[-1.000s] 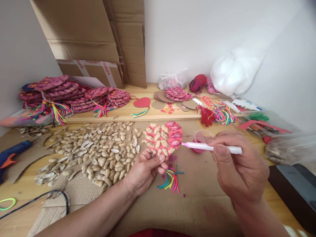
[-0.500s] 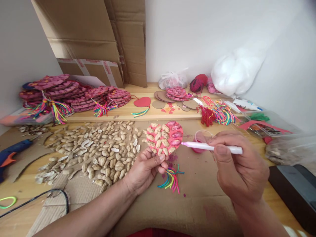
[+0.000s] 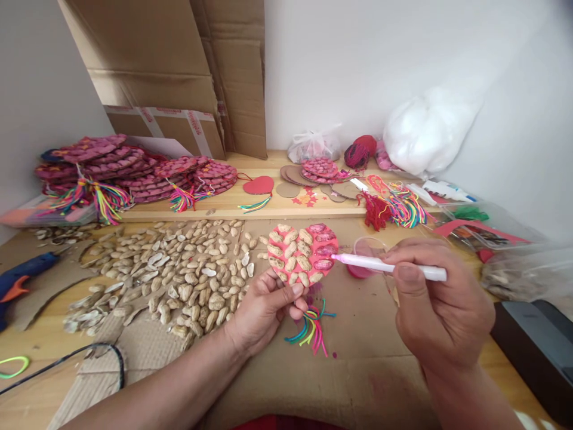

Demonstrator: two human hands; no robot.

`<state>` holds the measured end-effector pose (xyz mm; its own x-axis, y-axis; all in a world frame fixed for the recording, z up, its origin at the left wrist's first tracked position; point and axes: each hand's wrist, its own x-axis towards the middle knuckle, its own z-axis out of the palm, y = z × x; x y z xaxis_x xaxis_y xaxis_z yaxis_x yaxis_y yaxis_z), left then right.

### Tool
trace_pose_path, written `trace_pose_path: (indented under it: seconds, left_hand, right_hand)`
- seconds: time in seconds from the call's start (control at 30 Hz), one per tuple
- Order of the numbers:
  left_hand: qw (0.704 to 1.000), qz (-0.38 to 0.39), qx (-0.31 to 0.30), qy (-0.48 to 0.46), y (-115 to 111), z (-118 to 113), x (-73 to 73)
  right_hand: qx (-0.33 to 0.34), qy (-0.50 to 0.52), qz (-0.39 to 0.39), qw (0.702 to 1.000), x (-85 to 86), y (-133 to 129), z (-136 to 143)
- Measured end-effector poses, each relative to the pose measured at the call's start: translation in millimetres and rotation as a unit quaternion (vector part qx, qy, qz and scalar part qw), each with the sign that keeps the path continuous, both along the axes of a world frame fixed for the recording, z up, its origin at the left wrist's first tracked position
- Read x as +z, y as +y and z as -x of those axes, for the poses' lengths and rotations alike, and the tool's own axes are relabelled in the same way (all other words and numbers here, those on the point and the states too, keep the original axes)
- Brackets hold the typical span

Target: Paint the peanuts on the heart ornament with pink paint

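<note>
The wooden worktop (image 3: 42, 397) is supporting a cardboard sheet (image 3: 358, 370), whose pink stains suggest it is shielding the wood from colour. Loose peanuts (image 3: 192, 292) are spreading over its left part, apparently within easy reach of the left hand (image 3: 266, 307). Pink peanut-covered rounds (image 3: 215, 174) are sitting stacked behind them, perhaps saving room.

The right hand (image 3: 441, 310) is holding a white pen (image 3: 376, 263), its fingers pinching the barrel well behind the tip, which is probably leaving the front end in view. The left hand is holding a red heart-shaped piece (image 3: 313, 246) above the cardboard, thumb and fingers pressing together on its lower point; that grip is leaving most of the peanut-covered face exposed. A small clear cup (image 3: 370, 242) with something pink inside is standing behind the pen.

A multicoloured tassel (image 3: 313, 329) is showing below the left hand. On the heart, peanuts in the right column are wearing pink, the others showing plain shell. The pen's pink tip (image 3: 336, 257) is pointing at the lowest pink peanut (image 3: 323, 264); contact is too fine to tell.
</note>
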<state>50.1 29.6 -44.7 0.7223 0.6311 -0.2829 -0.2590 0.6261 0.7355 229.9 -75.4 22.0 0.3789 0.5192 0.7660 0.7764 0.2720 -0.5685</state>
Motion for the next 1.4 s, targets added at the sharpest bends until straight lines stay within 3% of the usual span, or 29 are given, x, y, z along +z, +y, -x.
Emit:
trace_pose_path:
  seconds: [0.33,0.67,0.83,1.0,1.1,1.3,1.4]
  left_hand:
    - [0.999,-0.013,0.038,-0.001,-2.2,-2.9,3.6]
    - [0.999,-0.015,0.037,0.015,-0.9,-2.8,3.8]
    - [0.995,-0.064,0.059,0.040,-4.6,-2.9,1.6]
    - [0.985,-0.126,0.095,0.070,-7.5,-3.7,3.1]
    - [0.982,-0.134,0.106,0.080,-7.5,-5.2,3.3]
    - [0.978,-0.153,0.116,0.088,-8.8,-6.6,4.1]
    - [0.976,-0.159,0.121,0.091,-9.0,-6.6,4.8]
  right_hand:
    - [-0.006,-0.030,0.035,0.999,-1.2,-1.6,-0.7]
    - [-0.037,-0.047,0.022,0.998,-0.6,0.3,0.8]
    - [-0.026,-0.050,0.015,0.998,-0.8,-1.1,0.4]
    - [-0.021,-0.098,0.070,0.992,-1.4,-2.7,-2.0]
    - [-0.036,-0.104,0.065,0.992,-1.9,-2.9,-2.5]
    - [-0.005,-0.101,0.075,0.992,-4.8,-1.4,-1.4]
    - [-0.031,-0.115,0.076,0.990,-5.4,-0.9,-1.5]
